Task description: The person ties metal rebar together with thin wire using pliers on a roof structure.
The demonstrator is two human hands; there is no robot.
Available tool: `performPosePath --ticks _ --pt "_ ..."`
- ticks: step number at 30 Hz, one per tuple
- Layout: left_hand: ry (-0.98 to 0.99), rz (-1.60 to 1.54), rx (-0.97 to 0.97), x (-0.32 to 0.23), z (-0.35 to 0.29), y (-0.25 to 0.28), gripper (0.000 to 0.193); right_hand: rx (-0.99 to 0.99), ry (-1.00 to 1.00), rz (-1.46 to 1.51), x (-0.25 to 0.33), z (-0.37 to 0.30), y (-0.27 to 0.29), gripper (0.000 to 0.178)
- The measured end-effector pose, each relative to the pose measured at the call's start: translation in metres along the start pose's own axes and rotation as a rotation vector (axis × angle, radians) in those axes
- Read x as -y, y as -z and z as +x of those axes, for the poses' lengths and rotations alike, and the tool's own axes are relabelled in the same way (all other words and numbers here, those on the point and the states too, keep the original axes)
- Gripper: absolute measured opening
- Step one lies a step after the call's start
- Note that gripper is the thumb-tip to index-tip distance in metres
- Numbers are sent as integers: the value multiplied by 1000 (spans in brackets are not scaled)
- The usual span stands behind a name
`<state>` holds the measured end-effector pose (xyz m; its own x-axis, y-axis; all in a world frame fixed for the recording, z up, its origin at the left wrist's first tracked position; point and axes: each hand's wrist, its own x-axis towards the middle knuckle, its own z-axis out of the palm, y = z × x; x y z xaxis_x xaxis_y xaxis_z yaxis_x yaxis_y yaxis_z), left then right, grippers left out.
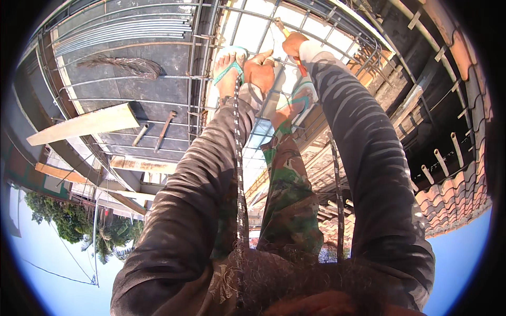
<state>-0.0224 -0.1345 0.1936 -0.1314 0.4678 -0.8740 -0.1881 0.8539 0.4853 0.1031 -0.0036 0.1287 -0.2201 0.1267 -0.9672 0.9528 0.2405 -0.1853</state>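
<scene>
My right hand [293, 45] is closed around a pair of pincers whose handles show yellow [285, 32] above the fist and red [302, 69] below it. The metal head of the pincers points away from me, over a grid of steel bars [262, 32]. Just left of it, my left hand [259, 75] is curled with the thumb stretched out along the grid. Whatever its fingers pinch is too small or hidden to tell. Beside that hand is my left foot in a teal flip-flop [230, 71]. My right foot, also in a flip-flop [301, 100], stands below the hands.
On the dark panel at left lie a bundle of thin wire [132, 67], a wrench-like tool [166, 126], a short pipe [140, 135] and long rods [126, 35]. A wooden board [87, 125] rests across the bars. Roof tiles [453, 197] edge the right side; a drop opens below.
</scene>
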Motion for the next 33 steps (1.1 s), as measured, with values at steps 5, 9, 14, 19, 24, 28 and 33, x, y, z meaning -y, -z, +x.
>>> performPosePath --ticks 5,9,14,19,24,28,33 --pt "11 -29 -5 0 1 0 38 44 35 -247 8 5 9 38" --pt "58 -174 26 1 4 5 36 -19 -20 -200 29 -2 24 35" --pt "67 -138 39 -18 -4 1 40 28 -19 -233 23 8 28 36" --pt "55 -291 74 -12 -13 -4 38 -54 -186 188 23 2 14 24" --pt "-15 -168 -9 -36 -48 1 38 284 -77 1572 11 -21 -11 17" --pt "108 -335 -29 -56 -67 3 36 283 141 1946 20 -33 -23 20" --pt "232 -458 31 -98 -106 -6 44 175 -162 1142 -1 -32 -3 45"
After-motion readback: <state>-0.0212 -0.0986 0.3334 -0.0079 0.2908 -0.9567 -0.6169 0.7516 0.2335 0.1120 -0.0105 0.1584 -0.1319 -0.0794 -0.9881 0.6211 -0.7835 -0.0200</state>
